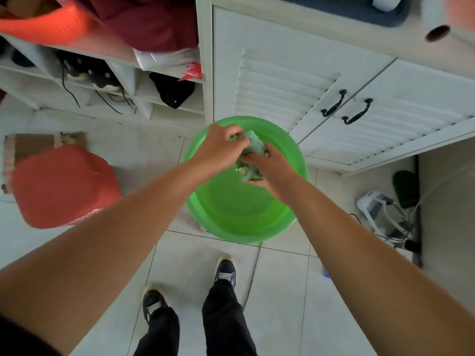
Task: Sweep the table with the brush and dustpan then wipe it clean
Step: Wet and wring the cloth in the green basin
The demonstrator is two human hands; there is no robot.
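A pale green cloth [253,146] is bunched between both hands above a green plastic basin [231,211] standing on the tiled floor. My left hand [221,147] grips the upper end of the cloth with curled fingers. My right hand [270,168] grips the lower end, which hangs down toward the basin's inside. The cloth looks twisted between the two hands. No brush, dustpan or table top appears in view.
A red plastic stool [64,186] stands left of the basin. White louvred cabinet doors [334,104] rise behind it, open shoe shelves [102,80] at the back left. Cables and a white device [380,209] lie at the right. My feet [226,271] stand just before the basin.
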